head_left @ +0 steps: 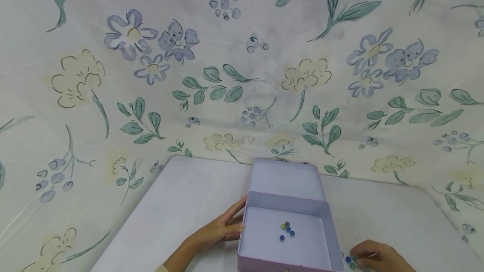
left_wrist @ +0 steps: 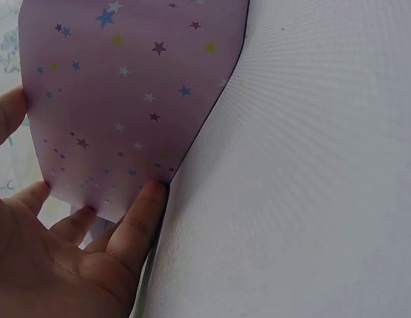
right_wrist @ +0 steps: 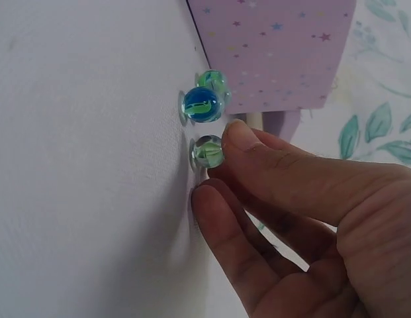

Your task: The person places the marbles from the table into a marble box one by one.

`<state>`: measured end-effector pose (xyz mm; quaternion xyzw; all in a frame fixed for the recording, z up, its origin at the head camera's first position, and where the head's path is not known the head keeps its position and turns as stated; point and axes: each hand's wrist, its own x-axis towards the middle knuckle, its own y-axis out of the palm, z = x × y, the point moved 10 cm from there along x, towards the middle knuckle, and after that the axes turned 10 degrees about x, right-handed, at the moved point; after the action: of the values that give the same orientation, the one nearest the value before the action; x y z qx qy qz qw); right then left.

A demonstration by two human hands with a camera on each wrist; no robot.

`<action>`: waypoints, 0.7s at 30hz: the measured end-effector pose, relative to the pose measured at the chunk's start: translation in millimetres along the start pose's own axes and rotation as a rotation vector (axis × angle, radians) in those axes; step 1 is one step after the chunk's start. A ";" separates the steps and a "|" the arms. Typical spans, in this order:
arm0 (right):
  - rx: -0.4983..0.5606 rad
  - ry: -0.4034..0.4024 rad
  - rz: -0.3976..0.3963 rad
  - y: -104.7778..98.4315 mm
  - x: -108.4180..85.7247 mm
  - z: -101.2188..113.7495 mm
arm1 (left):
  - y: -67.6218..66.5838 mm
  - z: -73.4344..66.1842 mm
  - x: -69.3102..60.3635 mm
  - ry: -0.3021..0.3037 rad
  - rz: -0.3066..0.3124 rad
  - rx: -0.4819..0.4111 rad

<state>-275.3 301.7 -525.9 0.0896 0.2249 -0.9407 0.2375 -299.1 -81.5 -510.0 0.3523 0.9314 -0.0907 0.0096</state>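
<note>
Head view: one smooth rectangular box (head_left: pixel 283 202) at 5 o'clock, five round glassy marbles (head_left: pixel 288 229) inside. Left hand (head_left: pixel 219 231), fingers spread, touches its 9-o'clock side. At 4 o'clock, at least three loose marbles (right_wrist: pixel 202 105); right hand (head_left: pixel 380 256) narrow, grip unclear.

Pale marks (head_left: pixel 247 140) that look like letters, perhaps "VI", stand on the flowered backdrop (head_left: pixel 219 119), just off the middle of the head view towards six o'clock, too faint to read for certain. They sit between two yellowish printed flowers (head_left: pixel 222 142), at three o'clock from one and nine o'clock from the other. Nothing else in the three views can be read as text or number
</note>
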 end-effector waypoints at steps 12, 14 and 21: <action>-0.050 -0.199 0.060 5.6 1.0 11.2 | -2.0 1.4 0.1 -0.007 -0.013 -0.001; -0.071 -0.197 0.040 4.7 2.0 11.4 | -2.6 2.1 0.8 -0.009 -0.017 -0.001; -0.151 -0.208 -0.028 3.6 0.6 12.6 | -1.0 2.4 0.9 -0.017 -0.013 0.004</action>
<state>-274.9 292.7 -516.3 -0.0297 0.2708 -0.9285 0.2524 -300.6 -82.1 -512.3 0.3455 0.9334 -0.0955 0.0160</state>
